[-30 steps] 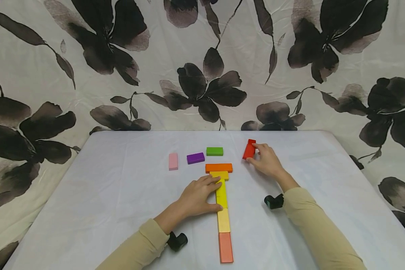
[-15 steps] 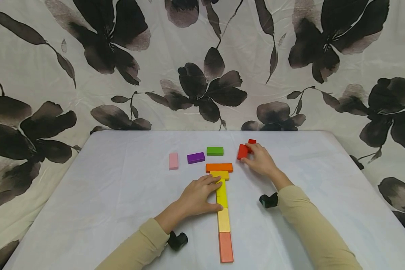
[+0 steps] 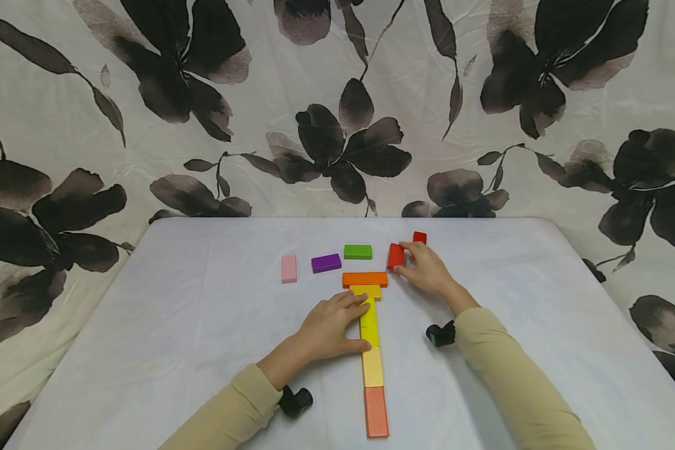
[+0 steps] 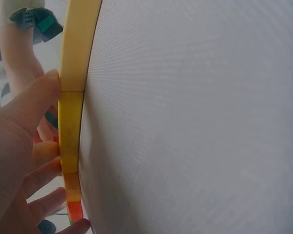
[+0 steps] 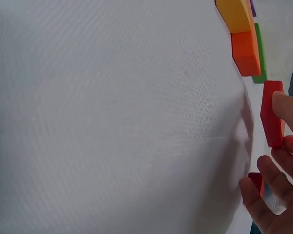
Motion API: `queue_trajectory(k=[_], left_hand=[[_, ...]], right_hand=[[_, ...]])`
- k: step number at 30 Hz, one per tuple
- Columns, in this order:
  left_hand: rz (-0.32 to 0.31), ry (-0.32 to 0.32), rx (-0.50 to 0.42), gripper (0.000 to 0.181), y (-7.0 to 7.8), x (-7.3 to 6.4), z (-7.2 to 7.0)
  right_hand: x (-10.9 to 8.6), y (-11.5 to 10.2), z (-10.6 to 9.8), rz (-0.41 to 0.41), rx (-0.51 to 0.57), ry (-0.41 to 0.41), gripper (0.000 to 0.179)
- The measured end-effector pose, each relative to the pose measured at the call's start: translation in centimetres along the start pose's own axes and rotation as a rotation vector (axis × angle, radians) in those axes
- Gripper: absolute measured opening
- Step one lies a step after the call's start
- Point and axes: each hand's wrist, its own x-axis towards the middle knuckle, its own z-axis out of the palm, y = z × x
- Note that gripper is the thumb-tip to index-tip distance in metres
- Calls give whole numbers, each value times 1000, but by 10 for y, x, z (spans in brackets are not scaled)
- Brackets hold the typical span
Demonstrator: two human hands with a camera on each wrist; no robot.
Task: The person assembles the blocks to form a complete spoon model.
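My right hand (image 3: 427, 272) pinches a red block (image 3: 395, 256) between thumb and fingers, right of the orange block (image 3: 371, 280). In the right wrist view the thumb lies on the red block's (image 5: 269, 117) face. My left hand (image 3: 323, 331) rests against a column of blocks, its fairly straight fingers and thumb touching the bright yellow block (image 3: 369, 328). A crosswise yellow block (image 3: 374, 292) lies between that one and the orange block. Below follow a pale yellow block (image 3: 373, 367) and a salmon block (image 3: 376, 412).
A second red block (image 3: 420, 237) lies just behind the right fingers. Green (image 3: 358, 252), purple (image 3: 326, 263) and pink (image 3: 289, 269) blocks lie loose beyond the column. The white table (image 3: 146, 350) ends at a floral cloth (image 3: 337, 75) behind.
My right hand has slid the front red block left, away from the other red block and toward the orange one. The left hand and the column stay put.
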Motion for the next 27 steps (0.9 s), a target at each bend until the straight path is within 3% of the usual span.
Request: queue_trajectory(k=[27], left_hand=[[7, 5, 6, 70, 0, 0, 0]], right_hand=[[9, -9, 5, -14, -42, -87, 61]])
